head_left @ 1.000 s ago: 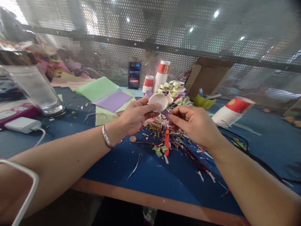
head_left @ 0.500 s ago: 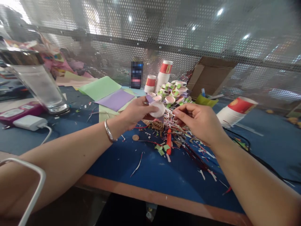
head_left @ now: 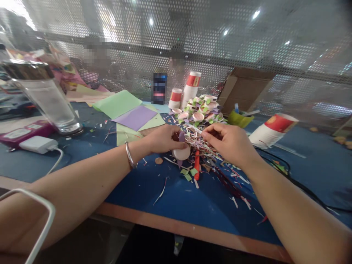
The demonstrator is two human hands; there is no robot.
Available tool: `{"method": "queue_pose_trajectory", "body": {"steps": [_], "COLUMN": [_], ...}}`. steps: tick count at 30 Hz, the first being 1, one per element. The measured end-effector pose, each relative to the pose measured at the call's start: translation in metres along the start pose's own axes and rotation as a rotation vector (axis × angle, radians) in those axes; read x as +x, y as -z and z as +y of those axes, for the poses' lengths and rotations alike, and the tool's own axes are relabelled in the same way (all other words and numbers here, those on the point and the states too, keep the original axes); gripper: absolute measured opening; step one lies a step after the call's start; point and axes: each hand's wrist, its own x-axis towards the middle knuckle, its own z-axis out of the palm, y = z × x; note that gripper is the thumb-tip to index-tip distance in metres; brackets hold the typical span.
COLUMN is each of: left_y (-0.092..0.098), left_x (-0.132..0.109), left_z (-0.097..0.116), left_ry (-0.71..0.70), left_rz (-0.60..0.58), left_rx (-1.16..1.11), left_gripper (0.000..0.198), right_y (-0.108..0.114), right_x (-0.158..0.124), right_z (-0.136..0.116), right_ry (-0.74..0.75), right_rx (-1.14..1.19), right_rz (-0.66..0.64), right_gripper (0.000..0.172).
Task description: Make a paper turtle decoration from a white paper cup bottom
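My left hand (head_left: pixel 165 138) pinches a round white paper-cup base (head_left: pixel 182 152) at its upper left edge, just above the blue table. Purple paper tabs (head_left: pixel 182 136) stick out above and below this base. Opposite, my right hand (head_left: pixel 227 143) has its thumb and index finger pressed together. A pale sliver shows by those fingertips, too small to make out. Under and between both hands spreads a heap of paper scraps (head_left: pixel 196 137). An orange-red tool or pen (head_left: pixel 197 165) lies close below the base, beside several light green paper squares (head_left: pixel 188 174).
Behind the scraps, cut cup bases with green tabs (head_left: pixel 202 108) are piled near stacked paper cups (head_left: pixel 191 90) and a phone (head_left: pixel 159 88). Coloured paper sheets (head_left: pixel 134 117), a glass bottle (head_left: pixel 55 101) and a charger (head_left: pixel 37 143) are leftward. Another cup stack (head_left: pixel 272 130) lies at right, near black cables (head_left: pixel 288 172).
My left hand has lowered the cup base towards the table and turned it, so purple tabs now show above and below. My right hand has barely moved.
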Motion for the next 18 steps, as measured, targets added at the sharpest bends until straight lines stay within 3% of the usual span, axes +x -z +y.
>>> {"method": "queue_pose_trajectory", "body": {"steps": [5, 11, 16, 18], "left_y": [0.006, 0.014, 0.016, 0.017], "left_x": [-0.002, -0.009, -0.011, -0.013], "left_z": [0.002, 0.009, 0.008, 0.009], "left_ry": [0.137, -0.046, 0.033, 0.039], "left_rz": [-0.089, -0.165, -0.246, -0.208], "left_rx": [-0.173, 0.164, 0.111, 0.153], "left_gripper": [0.043, 0.025, 0.040, 0.043], "right_y": [0.003, 0.008, 0.010, 0.012], "right_x": [0.002, 0.007, 0.008, 0.008], "right_z": [0.008, 0.016, 0.020, 0.021], "right_ry": [-0.011, -0.046, -0.069, -0.072], "right_rx": [-0.018, -0.020, -0.004, 0.000], "right_rz": [0.021, 0.039, 0.028, 0.033], "right_gripper": [0.017, 0.017, 0.018, 0.018]}}
